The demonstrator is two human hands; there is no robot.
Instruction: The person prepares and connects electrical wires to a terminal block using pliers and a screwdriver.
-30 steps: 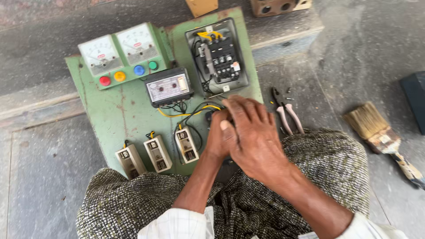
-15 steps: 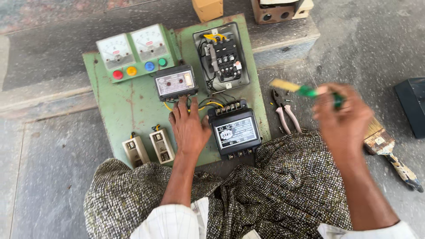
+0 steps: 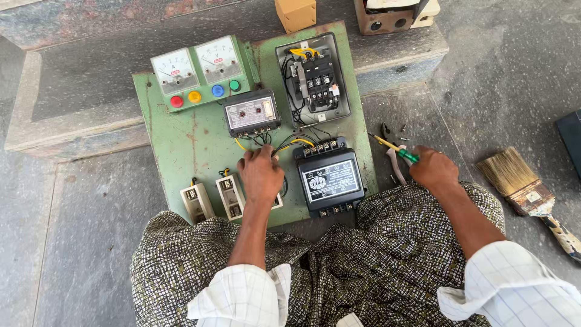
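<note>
Head view: the right hand (image 3: pixel 433 168) grips a green-handled yellow-shafted screwdriver (image 3: pixel 396 148) just right of the green metal panel (image 3: pixel 181 151), tip pointing up-left. The left hand (image 3: pixel 261 174) rests loosely curled on yellow wires (image 3: pixel 293 143) beside the black meter box (image 3: pixel 330 178).

I see a green painted metal panel board (image 3: pixel 181 145), matt and scuffed, bearing a glossy black plastic meter box (image 3: pixel 330 180) and cream plastic fuse holders (image 3: pixel 196 203). The floor is rough grey stone (image 3: pixel 78 242). A worn wooden-handled bristle brush (image 3: pixel 526 191) lies beside checked woven cloth (image 3: pixel 375 260).
</note>
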